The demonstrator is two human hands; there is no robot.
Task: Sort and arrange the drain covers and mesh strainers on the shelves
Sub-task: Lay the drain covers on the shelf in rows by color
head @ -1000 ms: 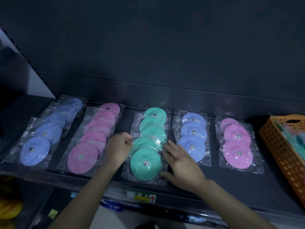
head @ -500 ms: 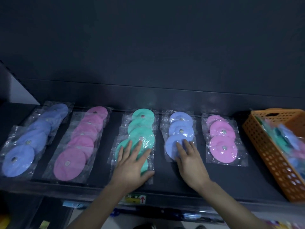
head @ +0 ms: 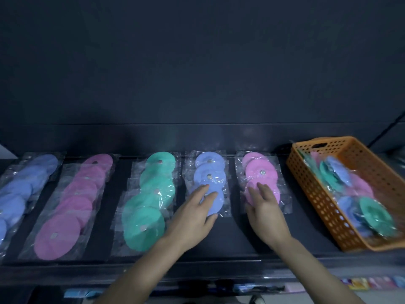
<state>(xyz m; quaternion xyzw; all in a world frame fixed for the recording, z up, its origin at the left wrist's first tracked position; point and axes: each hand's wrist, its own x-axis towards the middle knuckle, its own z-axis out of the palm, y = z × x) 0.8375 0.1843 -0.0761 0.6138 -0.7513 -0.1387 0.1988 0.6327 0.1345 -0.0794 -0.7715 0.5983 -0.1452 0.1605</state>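
Left hand point(head: 192, 218) is pressing flat, fingers spread, on the blue row point(head: 209, 183); right hand point(head: 266, 212) likewise on the pink row point(head: 260, 178). Slippery bags risk sliding, skewing the rows.

Blue, pink and green drain covers point(head: 143, 224); perforated orange basket point(head: 324, 213); black shelf point(head: 241, 244).

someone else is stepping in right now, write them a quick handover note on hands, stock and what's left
Left hand: open, flat on the front bagged blue round drain cover of the short blue row.
Right hand: open, flat on the front bagged pink round drain cover of the short pink row.
Done: five colour rows lie on the dark shelf, including the teal row.
Left: mixed bagged covers remain in the orange perforated plastic basket, far right.
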